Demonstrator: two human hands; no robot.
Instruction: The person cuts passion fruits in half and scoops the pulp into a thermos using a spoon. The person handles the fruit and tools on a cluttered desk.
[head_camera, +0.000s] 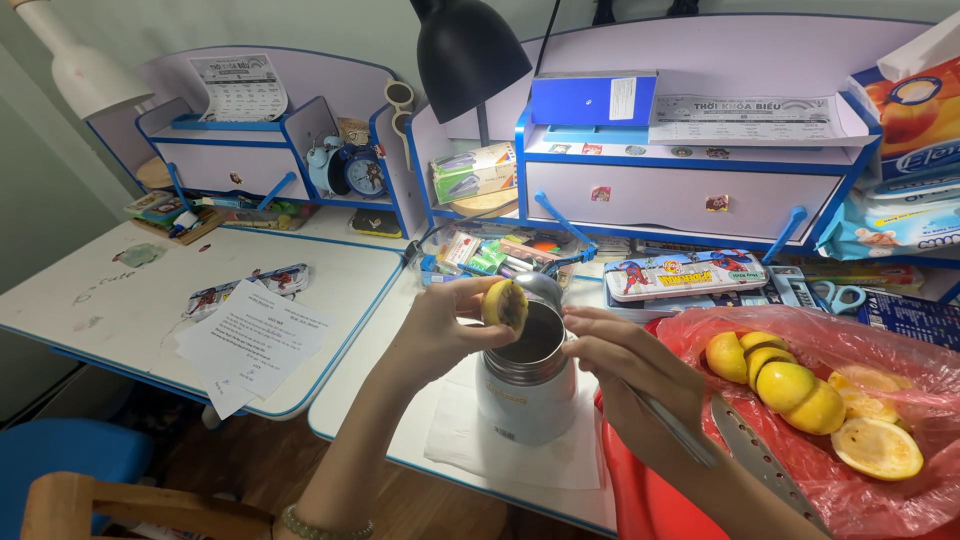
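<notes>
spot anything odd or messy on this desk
Yes. A kitchen knife lies blade-out beside cut passion fruit halves on a red plastic bag, amid school supplies. The left hand holds a fruit half over an open steel jar.

1. A single head-worn camera supplied the only view; no second view existed to overlap it.
2. It looked forward and steeply down across the desk from the person's seated side.
3. It faced the blue-trimmed shelf units along the wall.
4. Range was close: both forearms entered from the bottom edge, and the left hand and right hand sat near frame centre.
</notes>
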